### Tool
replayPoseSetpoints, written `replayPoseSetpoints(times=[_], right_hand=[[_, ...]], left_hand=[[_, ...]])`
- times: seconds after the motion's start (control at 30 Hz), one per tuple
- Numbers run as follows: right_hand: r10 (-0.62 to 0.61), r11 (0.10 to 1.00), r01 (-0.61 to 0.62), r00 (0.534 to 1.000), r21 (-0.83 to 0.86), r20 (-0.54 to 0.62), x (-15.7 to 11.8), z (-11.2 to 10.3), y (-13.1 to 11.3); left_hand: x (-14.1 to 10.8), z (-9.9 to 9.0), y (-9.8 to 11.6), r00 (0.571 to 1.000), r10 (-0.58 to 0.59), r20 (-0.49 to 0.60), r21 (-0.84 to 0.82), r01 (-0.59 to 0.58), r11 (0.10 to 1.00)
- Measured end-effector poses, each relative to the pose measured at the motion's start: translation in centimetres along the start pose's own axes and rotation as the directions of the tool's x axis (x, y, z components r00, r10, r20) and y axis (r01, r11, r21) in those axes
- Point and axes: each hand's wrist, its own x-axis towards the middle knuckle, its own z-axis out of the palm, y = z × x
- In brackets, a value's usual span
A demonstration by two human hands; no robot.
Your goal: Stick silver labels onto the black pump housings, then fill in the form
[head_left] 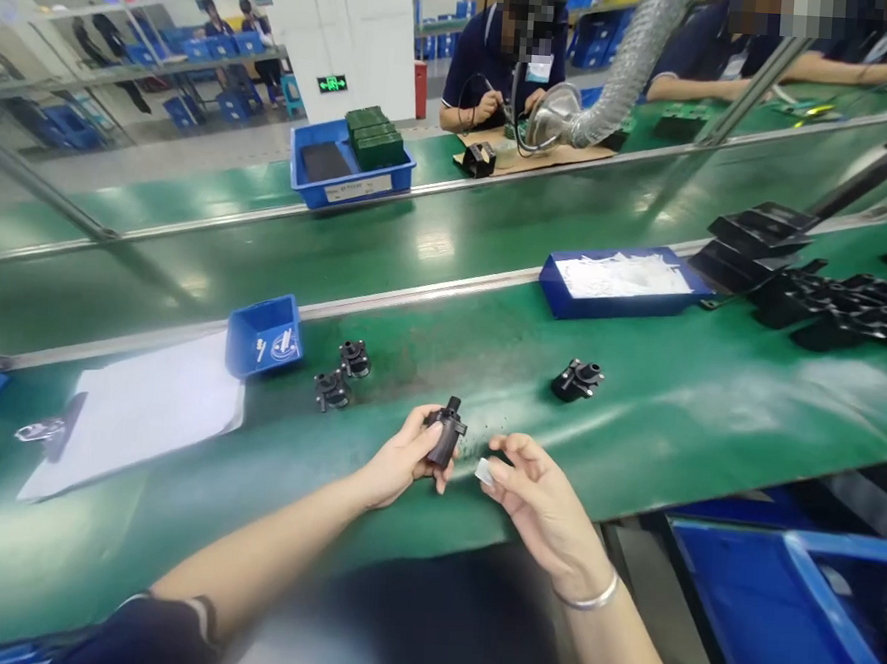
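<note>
My left hand [397, 461] is closed around a black plastic pump-like housing [446, 440], its narrow spout pointing up. Just to the right, my right hand [535, 493] pinches a small white piece [484, 471], perhaps a label or pad, between thumb and fingers. The two hands are apart, above the green bench mat. Similar black housings lie around them: one [577, 380] on the right, and two on the left, a nearer one [331, 390] and a farther one [354, 358].
A blue bin [265, 339] with small white parts sits beside a clipboard of paper [160, 405]. A blue tray [602, 304] of white pieces stands behind the right housing. Several black parts [843, 306] crowd the far right. Across the bench, a person [497, 65] works near a flexible duct [632, 63].
</note>
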Motion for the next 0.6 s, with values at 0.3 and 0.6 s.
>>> replayPoseSetpoints(times=[0.3, 0.6], right_hand=[[0.008, 0.994, 0.000, 0.997, -0.106, 0.074, 0.2, 3.3, 0.3], [-0.008, 0.983, 0.021, 0.997, -0.184, 0.076, 0.7, 3.8, 0.2]], left_hand=[[-0.4, 0.1, 0.3, 0.999, -0.041, 0.017, 0.042, 0.040, 0.998], [-0.5, -0.3, -0.3, 0.998, -0.023, 0.057, 0.073, 0.019, 0.997]])
